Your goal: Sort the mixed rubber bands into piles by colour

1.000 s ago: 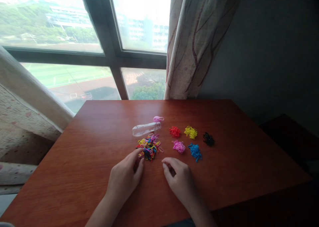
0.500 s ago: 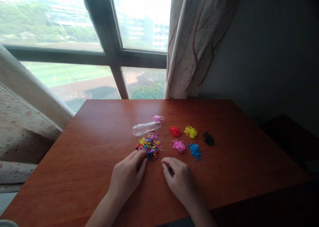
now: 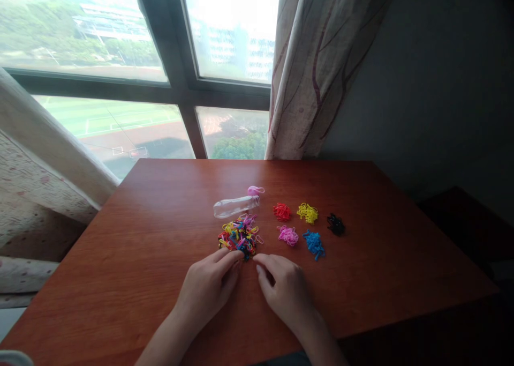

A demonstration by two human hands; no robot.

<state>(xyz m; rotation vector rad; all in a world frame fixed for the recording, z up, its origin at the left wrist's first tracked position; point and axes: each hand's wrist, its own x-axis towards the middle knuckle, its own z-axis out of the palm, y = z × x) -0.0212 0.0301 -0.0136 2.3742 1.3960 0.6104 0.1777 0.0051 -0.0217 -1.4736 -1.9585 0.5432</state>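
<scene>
A mixed heap of small coloured rubber bands (image 3: 240, 234) lies mid-table. My left hand (image 3: 206, 288) rests on the table with its fingertips at the heap's near edge, fingers stretched and close together. My right hand (image 3: 283, 288) lies just right of it, fingers loosely curled, forefinger reaching toward the heap; I see nothing held in it. To the right lie sorted little piles: red (image 3: 281, 211), yellow (image 3: 307, 213), black (image 3: 335, 224), pink (image 3: 288, 235) and blue (image 3: 314, 244).
A clear plastic tube (image 3: 235, 206) lies on its side behind the heap, with a pink cap (image 3: 255, 190) beside it. The wooden table (image 3: 132, 248) stands against a window with curtains (image 3: 317, 71). A dark wall is at the right.
Both hands have crept forward and closer together. My left fingertips now touch the heap's near edge, and my right forefinger has moved left toward it.
</scene>
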